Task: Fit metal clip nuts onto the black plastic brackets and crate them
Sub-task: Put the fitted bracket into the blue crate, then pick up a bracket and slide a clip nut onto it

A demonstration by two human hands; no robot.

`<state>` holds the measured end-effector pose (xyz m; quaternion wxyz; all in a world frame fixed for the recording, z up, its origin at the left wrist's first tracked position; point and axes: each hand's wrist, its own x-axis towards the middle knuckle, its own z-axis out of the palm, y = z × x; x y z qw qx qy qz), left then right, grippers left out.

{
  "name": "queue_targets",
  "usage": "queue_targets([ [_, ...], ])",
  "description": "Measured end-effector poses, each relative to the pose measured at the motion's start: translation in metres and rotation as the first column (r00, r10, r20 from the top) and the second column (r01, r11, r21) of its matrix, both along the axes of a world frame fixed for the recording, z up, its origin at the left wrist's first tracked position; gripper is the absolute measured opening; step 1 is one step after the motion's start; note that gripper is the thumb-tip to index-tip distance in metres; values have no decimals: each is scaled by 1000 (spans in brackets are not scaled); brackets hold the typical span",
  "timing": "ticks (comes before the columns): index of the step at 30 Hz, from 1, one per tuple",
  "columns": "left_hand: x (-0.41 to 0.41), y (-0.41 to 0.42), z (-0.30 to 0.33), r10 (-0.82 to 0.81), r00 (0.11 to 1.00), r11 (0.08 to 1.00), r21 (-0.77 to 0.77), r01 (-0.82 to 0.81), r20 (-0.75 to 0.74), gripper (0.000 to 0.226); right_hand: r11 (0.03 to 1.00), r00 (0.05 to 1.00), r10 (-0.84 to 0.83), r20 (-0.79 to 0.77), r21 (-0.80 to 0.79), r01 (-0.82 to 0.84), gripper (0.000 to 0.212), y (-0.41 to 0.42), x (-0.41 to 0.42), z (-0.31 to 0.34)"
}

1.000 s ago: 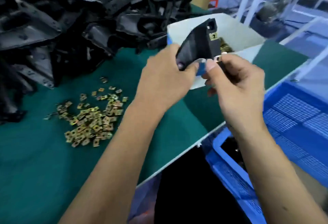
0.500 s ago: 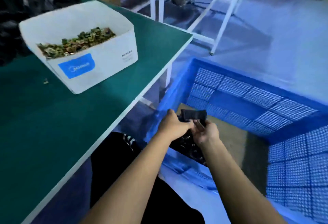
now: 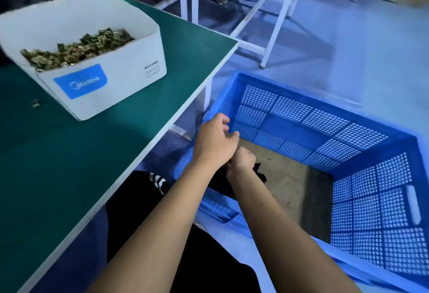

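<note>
A black plastic bracket [image 3: 260, 173] sits low in the near left corner of the blue mesh crate [image 3: 292, 127], on other dark parts. My right hand [image 3: 241, 160] is curled down onto it and grips it; its fingertips are hidden. Just above and to the left, my left hand [image 3: 214, 140] hovers over the crate's corner with loosely curled fingers and holds nothing. Brass clip nuts [image 3: 76, 49] fill a white cardboard box [image 3: 120, 76] on the green table [image 3: 92, 165].
One loose clip nut [image 3: 35, 103] lies on the table left of the box. A brown sheet [image 3: 287, 176] lines the crate floor. White table legs [image 3: 276, 25] stand on the blue floor behind. My dark-clothed lap [image 3: 144, 199] is between the table edge and the crate.
Both hands carried the bracket from above the table down into the crate. My left hand has since let go and lifted; my right hand has sunk lower with the bracket.
</note>
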<state>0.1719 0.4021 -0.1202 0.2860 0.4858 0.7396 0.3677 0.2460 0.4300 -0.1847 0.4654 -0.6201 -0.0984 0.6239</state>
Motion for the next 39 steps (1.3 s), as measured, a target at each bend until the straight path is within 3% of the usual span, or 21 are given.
queue_targets([
  [3, -14, -7, 59, -14, 1000, 944, 330, 8, 15, 22, 981, 997, 29, 78, 188, -43, 24, 2, -16, 40],
  [5, -29, -22, 96, 31, 999, 852, 522, -40, 25, 17, 913, 971, -49, 234, 404, -52, 21, 0, -25, 71],
  [7, -48, -40, 127, 76, 995, 747, 657, -96, 59, 13, 748, 912, -182, 366, 654, -113, 19, -9, -36, 106],
  [9, -73, -62, 149, 133, 983, 654, 733, -185, 130, 11, 532, 878, -260, 403, 818, -218, 14, -30, -58, 140],
  [12, -119, -102, 163, 279, 939, 551, 767, -327, 200, 14, 251, 863, -238, 447, 886, -390, 9, -75, -106, 174],
  [14, -152, -131, 161, 441, 878, 475, 781, -406, 187, 13, 116, 846, -93, 526, 849, -515, 9, -105, -144, 185],
  [15, -171, -148, 158, 531, 827, 436, 777, -454, 185, 13, 48, 794, 23, 607, 793, -608, 10, -119, -166, 186],
  [16, -187, -164, 155, 605, 773, 401, 766, -502, 190, 14, -27, 688, 110, 718, 694, -720, 9, -129, -186, 186],
  [19, -236, -219, 141, 788, 599, 339, 711, -616, 144, 7, -304, 165, 172, 971, 212, -929, 12, -163, -243, 182],
  [20, -253, -242, 135, 840, 531, 319, 690, -650, 112, 5, -375, 51, 130, 990, 96, -922, 15, -178, -261, 180],
  [22, -283, -283, 123, 914, 402, 274, 649, -710, 55, 7, -468, -38, -25, 999, -46, -883, 26, -204, -288, 178],
  [25, -328, -349, 112, 978, 184, 205, 605, -769, -97, 13, -555, -52, -171, 984, -140, -820, 48, -245, -329, 177],
  [28, -360, -395, 102, 958, -31, 142, 562, -815, -287, 28, -603, 2, -274, 962, -170, -780, 53, -274, -362, 173],
  [30, -373, -414, 98, 935, -132, 70, 536, -841, -330, 37, -662, 29, -327, 945, -207, -721, 51, -288, -376, 169],
  [32, -382, -424, 95, 930, -165, 31, 517, -855, -329, 45, -726, 46, -324, 945, -217, -652, 44, -295, -383, 164],
  [37, -390, -425, 85, 869, -96, 166, 469, -867, -485, 42, -821, 56, -145, 988, -89, -564, 12, -295, -390, 155],
  [39, -391, -424, 83, 881, -110, 154, 499, -853, -461, 34, -823, 39, -131, 991, -86, -562, 9, -293, -388, 156],
])
